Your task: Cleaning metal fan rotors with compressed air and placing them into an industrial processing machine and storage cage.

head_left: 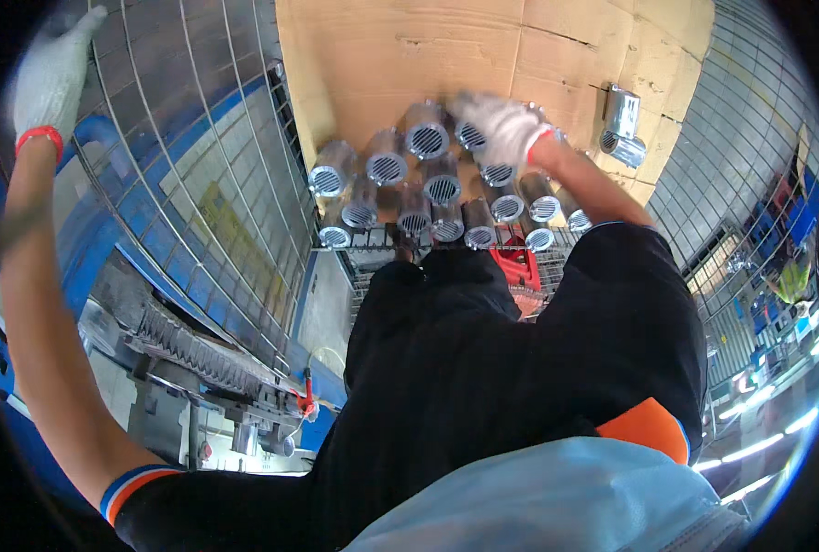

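My left hand, in a white knit glove with a red cuff, is stretched out to the far left. Its thumb lies against the rim of a wire mesh panel; the dark picture edge hides the other fingers. In front of me, my gloved right hand is over the back row of shiny metal cylinders. Motion smears its fingers, and whether they grip a cylinder cannot be made out. Several of these cylinders stand close together in rows, their round ends slotted like grilles. Two similar metal pieces lie apart at the right, touching each other.
Brown cardboard lines the cage behind and beneath the cylinders. Another mesh wall rises on the right. Below the cylinders, a red part shows through the wire front. Blue-framed machinery stands close on my left.
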The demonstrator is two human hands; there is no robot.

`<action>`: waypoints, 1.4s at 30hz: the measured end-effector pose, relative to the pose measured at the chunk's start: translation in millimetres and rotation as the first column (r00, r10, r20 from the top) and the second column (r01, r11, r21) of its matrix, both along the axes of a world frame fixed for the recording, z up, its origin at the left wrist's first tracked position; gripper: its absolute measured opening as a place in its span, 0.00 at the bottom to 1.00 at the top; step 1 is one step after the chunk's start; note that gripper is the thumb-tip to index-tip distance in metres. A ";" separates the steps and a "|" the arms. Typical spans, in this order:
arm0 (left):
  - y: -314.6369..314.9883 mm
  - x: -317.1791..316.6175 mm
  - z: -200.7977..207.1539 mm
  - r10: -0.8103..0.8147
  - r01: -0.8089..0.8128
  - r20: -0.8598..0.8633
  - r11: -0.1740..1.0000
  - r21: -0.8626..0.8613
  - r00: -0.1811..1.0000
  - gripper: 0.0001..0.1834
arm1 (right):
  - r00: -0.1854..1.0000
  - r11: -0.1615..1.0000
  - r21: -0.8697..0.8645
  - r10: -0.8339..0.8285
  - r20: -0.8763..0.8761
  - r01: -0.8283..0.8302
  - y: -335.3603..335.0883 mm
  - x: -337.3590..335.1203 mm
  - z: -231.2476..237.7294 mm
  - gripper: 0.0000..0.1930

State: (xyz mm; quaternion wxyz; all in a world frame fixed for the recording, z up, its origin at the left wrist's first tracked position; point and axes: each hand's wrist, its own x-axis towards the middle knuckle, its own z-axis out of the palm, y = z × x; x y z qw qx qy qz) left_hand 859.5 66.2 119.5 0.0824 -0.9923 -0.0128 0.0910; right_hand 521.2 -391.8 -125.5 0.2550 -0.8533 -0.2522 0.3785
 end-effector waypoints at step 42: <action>-41.3 -19.5 19.9 0.174 -0.173 -0.012 0.965 -0.195 0.985 0.31 | 0.475 0.672 0.122 -0.628 0.617 0.731 -122.1 295.2 -59.6 0.32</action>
